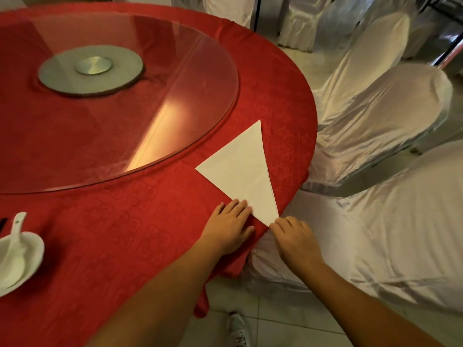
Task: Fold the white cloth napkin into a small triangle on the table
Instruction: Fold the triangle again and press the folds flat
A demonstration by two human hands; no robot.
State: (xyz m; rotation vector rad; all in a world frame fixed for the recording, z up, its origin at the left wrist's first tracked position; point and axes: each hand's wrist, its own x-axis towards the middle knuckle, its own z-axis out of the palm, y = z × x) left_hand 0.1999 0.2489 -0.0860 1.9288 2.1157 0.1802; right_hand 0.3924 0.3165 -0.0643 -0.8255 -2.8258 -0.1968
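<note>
left hand (229,227) flat on napkin (244,171) edge | right hand (295,237) at its near tip

Both bare forearms reach forward; the left hand (229,227) lies flat, palm down, fingers spread, while the right hand (295,240) pinches with its fingertips.

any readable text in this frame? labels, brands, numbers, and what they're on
None readable.
White spoon in the bowl: a small dark mark on the handle, too small to read.
Red tablecloth: woven pattern only, no words.
Napkin, glass turntable, chair covers: plain.
</note>
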